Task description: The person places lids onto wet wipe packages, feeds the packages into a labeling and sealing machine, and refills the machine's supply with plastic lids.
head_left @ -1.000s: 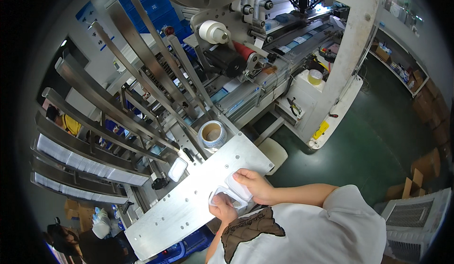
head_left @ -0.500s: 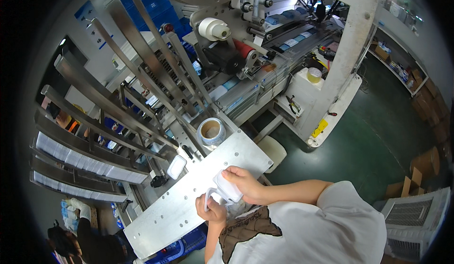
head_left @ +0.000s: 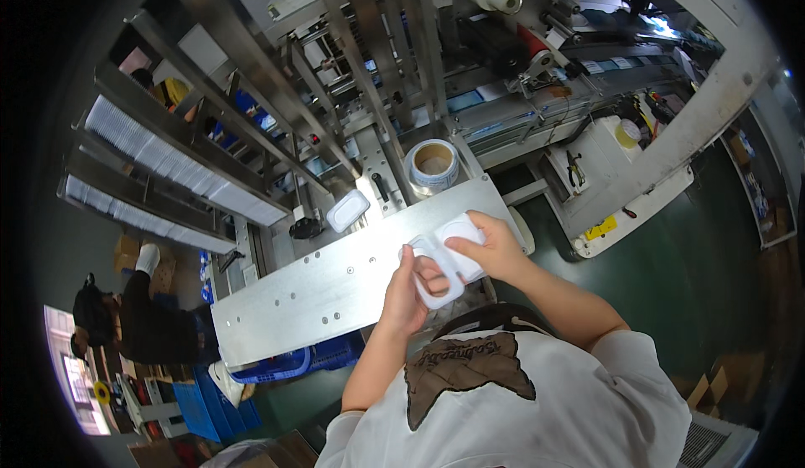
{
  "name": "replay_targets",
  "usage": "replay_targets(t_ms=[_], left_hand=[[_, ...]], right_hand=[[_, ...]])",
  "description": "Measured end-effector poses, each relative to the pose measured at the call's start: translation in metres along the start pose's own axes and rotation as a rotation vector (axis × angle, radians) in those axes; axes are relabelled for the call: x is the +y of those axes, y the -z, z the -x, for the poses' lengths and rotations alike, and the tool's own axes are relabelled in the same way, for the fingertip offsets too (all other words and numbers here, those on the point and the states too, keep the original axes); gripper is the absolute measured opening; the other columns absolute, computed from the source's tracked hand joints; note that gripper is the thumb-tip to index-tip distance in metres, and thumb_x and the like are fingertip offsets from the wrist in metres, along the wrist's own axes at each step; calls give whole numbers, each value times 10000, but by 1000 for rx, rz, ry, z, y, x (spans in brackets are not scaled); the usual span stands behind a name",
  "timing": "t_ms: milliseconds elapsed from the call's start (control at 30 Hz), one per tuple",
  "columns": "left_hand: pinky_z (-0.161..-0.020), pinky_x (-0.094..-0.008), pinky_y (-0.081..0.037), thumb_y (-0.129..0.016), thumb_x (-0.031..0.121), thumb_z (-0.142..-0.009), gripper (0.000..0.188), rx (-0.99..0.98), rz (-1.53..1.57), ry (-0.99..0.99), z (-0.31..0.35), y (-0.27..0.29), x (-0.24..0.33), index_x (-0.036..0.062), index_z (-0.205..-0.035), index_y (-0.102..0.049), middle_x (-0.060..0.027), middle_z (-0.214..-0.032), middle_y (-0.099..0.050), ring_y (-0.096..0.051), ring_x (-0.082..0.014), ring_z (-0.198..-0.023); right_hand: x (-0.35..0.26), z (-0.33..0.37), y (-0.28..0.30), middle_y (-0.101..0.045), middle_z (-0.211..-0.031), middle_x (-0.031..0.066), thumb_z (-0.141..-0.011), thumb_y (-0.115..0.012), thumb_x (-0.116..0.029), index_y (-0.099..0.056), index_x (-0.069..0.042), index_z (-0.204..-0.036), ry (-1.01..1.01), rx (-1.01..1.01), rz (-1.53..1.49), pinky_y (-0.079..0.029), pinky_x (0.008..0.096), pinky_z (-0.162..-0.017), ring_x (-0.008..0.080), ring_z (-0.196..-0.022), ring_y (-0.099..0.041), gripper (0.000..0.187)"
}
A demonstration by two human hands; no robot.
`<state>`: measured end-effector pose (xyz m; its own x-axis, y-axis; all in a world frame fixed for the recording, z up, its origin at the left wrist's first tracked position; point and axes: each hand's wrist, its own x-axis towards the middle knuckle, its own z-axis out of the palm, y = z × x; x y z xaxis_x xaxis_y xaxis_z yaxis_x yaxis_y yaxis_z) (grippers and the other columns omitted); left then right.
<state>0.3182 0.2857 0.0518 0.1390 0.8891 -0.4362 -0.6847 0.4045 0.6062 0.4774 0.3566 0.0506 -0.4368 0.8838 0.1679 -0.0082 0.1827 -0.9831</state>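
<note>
Both my hands hold a white plastic flip-top lid, opened out, above the metal plate (head_left: 285,310). On its left is a rounded frame (head_left: 454,292) with a large oval opening. My left hand (head_left: 404,299) grips that frame by its outer edge, and some fingers show through the hole. My right hand (head_left: 496,252) pinches the solid cap part (head_left: 464,231), thumb on top. The two parts meet side by side; whether a hinge joins them I cannot tell. Another white lid (head_left: 348,210), closed, lies just beyond the plate.
A roll of tape (head_left: 433,166) stands at the plate's far edge. Tall metal guides (head_left: 239,65) rise at the left, with stacked white lids (head_left: 168,162) between some of them. A person in dark clothes (head_left: 159,321) is at the far left. Under the plate sits a blue basket (head_left: 272,369).
My view has shifted, so the machine sits differently in it. The lid is now held flatter and spread wider, with the frame's opening facing up. Both hands keep hold of it.
</note>
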Motion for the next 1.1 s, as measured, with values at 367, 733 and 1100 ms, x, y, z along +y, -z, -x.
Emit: replay_targets(t_ms=[367, 733, 1100], left_hand=[[-583, -324, -476, -180, 542, -948, 601, -168, 142, 182, 5, 16, -22, 144, -521, -322, -135, -673, -582, -634, -261, -751], [-356, -198, -376, -342, 423, -967, 552, -334, 894, 591, 17, 22, -16, 131, -499, -350, -78, -567, -552, -538, -151, -482], [-672, -288, -512, -331, 510, -945, 513, 48, -179, -244, 25, 26, -25, 83, -689, -459, -133, -873, -610, -599, -175, -759]], right_hand=[[-22, -9, 25, -436, -560, 6, -650, -621, -163, -538, -93, -709, 1047, -150, 814, -368, 273, -430, 155, -492, -471, 124], [-65, -20, 39, -433, -600, -34, -629, -611, -183, -549, -116, -709, 1443, -332, 859, -366, 236, -448, 109, -505, -453, 121], [-12, 3, -4, -530, -936, 13, -893, -553, -157, -531, -30, -992, -107, -283, -218, -423, 222, -725, 81, -840, -510, 163]])
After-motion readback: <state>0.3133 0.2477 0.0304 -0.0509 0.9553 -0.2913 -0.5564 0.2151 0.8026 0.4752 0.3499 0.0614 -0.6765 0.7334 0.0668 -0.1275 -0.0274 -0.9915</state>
